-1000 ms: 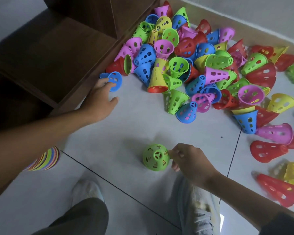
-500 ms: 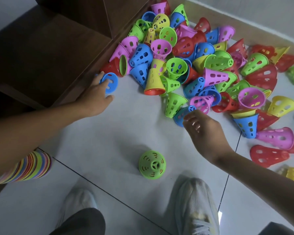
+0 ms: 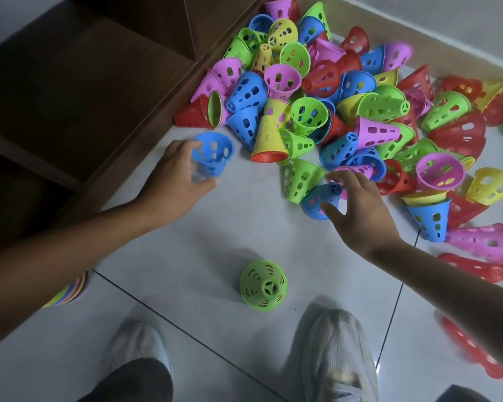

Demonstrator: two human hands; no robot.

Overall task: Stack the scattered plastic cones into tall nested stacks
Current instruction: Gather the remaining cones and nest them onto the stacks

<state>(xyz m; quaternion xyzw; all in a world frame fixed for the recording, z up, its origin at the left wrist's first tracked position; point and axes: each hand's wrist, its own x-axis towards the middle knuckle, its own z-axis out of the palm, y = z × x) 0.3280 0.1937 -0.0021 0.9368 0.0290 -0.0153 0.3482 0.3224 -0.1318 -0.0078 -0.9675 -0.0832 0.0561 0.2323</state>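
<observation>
A big heap of perforated plastic cones (image 3: 340, 91) in red, blue, green, yellow and pink lies on the tiled floor at the upper right. My left hand (image 3: 174, 175) holds a blue cone (image 3: 212, 153) just left of the heap, lifted off the floor with its wide mouth facing up. My right hand (image 3: 357, 207) has its fingers spread over another blue cone (image 3: 320, 201) lying on its side at the heap's near edge, touching it. A green cone (image 3: 263, 285) stands upright alone on the floor between my hands and feet.
A dark wooden cabinet (image 3: 79, 91) stands at the left, its edge right against the heap. A multicoloured nested stack (image 3: 70, 291) peeks out under my left forearm. My two shoes (image 3: 337, 355) are at the bottom. More red cones (image 3: 474, 346) lie at the right.
My right hand let go of the green cone and reached up to the blue cone at the heap's edge. My left hand picked up the blue cone by the cabinet.
</observation>
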